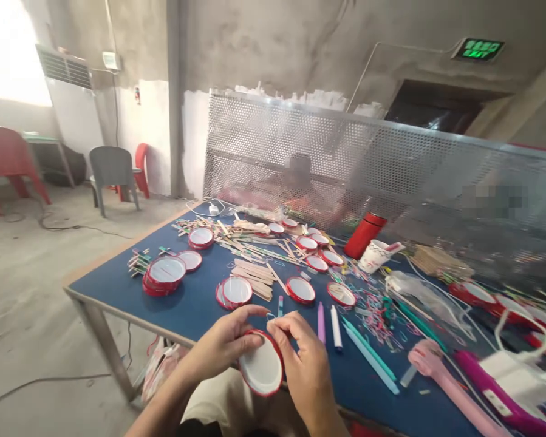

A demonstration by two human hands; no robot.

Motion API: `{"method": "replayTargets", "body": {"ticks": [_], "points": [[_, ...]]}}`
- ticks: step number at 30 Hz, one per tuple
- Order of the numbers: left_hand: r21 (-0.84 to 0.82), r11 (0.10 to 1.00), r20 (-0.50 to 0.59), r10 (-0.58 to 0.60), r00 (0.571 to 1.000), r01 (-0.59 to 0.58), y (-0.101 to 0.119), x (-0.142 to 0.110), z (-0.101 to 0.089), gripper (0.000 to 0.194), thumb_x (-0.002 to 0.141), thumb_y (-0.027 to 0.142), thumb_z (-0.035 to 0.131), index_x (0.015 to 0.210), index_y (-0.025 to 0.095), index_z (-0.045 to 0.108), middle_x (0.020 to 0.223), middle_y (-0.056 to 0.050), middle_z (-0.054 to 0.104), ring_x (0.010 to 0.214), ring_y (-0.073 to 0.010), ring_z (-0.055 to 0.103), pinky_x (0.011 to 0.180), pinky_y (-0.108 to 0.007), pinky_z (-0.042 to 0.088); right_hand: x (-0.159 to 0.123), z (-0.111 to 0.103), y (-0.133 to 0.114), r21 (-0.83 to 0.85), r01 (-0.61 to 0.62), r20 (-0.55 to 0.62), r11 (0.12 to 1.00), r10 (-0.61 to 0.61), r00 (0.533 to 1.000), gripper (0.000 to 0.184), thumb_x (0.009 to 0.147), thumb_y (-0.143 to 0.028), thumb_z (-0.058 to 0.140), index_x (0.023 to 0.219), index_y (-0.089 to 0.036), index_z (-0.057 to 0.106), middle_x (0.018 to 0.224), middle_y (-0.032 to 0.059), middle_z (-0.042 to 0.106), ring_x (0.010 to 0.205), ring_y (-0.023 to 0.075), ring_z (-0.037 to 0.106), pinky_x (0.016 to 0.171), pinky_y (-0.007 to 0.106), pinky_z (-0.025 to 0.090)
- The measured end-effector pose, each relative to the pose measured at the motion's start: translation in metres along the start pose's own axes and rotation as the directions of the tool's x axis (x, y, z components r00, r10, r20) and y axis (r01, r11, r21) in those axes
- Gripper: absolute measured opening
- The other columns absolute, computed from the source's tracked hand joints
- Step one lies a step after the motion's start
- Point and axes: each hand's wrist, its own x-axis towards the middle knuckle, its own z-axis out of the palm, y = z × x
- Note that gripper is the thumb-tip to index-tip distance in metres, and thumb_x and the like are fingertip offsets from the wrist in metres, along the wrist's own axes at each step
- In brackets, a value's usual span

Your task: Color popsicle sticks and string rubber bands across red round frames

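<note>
One red-rimmed disc (264, 371), lower centre of frame, gripped by left hand (227, 340); right hand (303, 353) pinching small pale loop (271, 316).

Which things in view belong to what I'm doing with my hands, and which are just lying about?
Likely in the job:
red-rimmed disc in the left hand;
small loop at the right hand;
probably the similar discs and coloured bands.

Seemingly just lying about:
red flask;
paper cup;
grey chair.

I log held disc (262, 367): white, red-rimmed. Bench (118, 288) blue; near its far edge, red bottle (365, 237), patterned white cup (371, 257).
</note>
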Motion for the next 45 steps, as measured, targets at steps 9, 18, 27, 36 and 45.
{"method": "replayTargets", "body": {"ticks": [9, 18, 27, 36, 45], "points": [[-0.078, 0.996, -0.103, 0.037, 0.994, -0.045, -0.006, -0.005, 0.002, 0.051, 0.079, 0.062, 0.077, 0.087, 0.016, 0.056, 0.073, 0.002, 0.057, 0.063, -0.0106, 0.049, 0.057, -0.021, 0.036, -0.023, 0.012, 0.004, 0.385, -0.341, 0.175, 0.858, 0.295, 0.939, 0.025, 0.093, -0.044, 0.063, 0.083, -0.022, 0.071, 0.075, -0.0014, 0.065, 0.07, 0.0143, 0.06, 0.064, 0.02, 0.048], [0.439, 0.898, 0.009, -0.03, 1.0, 0.024, 0.019, -0.001, 0.006, 0.019, 0.089, 0.033, 0.064, 0.082, 0.019, 0.053, 0.066, 0.009, 0.042, 0.062, -0.0109, 0.035, 0.055, -0.022, 0.026, -0.013, 0.008, -0.005, 0.77, -0.47, 0.199, 0.431, 0.538, 0.819, 0.038, 0.083, -0.052, 0.076, 0.071, -0.021, 0.058, 0.071, -0.0026, 0.054, 0.067, 0.0125, 0.051, 0.061, 0.021, 0.046], [0.525, 0.85, -0.104, 0.01, 0.995, 0.046, 0.023, 0.003, 0.016, 0.019, 0.089, 0.037, 0.056, 0.081, 0.022, 0.048, 0.065, 0.008, 0.042, 0.062, -0.0126, 0.038, 0.055, -0.024, 0.027, -0.025, -0.015, 0.012, 0.17, 0.031, -0.054, 0.985, -0.022, 0.998, 0.018, 0.099, -0.022, 0.058, 0.082, -0.025, 0.064, 0.071, -0.0039, 0.056, 0.063, 0.0118, 0.052, 0.06, 0.021, 0.043], [0.243, 0.957, -0.356, -0.066, 0.932, 0.161, 0.009, 0.003, 0.026, 0.022, 0.092, 0.045, 0.051, 0.084, 0.027, 0.04, 0.044, 0.013, 0.042, 0.028, -0.0128, 0.047, 0.03, -0.017, 0.02, -0.074, 0.013, 0.004, 0.072, -0.101, -0.128, 0.992, 0.109, 0.986, 0.032, 0.101, -0.043, 0.053, 0.079, -0.025, 0.067, 0.068, -0.0002, 0.065, 0.061, 0.0158, 0.061, 0.064, 0.025, 0.049], [0.18, 0.976, -0.387, -0.043, 0.921, 0.12, 0.008, 0.003, 0.029, 0.03, 0.09, 0.05, 0.059, 0.084, 0.027, 0.041, 0.041, 0.014, 0.046, 0.024, -0.0102, 0.043, 0.026, -0.014, 0.019, -0.079, 0.027, 0.007, -0.022, -0.022, -0.111, 1.0, 0.02, 0.994, 0.027, 0.104, -0.036, 0.051, 0.089, -0.026, 0.072, 0.074, 0.0009, 0.072, 0.066, 0.0171, 0.065, 0.068, 0.026, 0.048]]}}
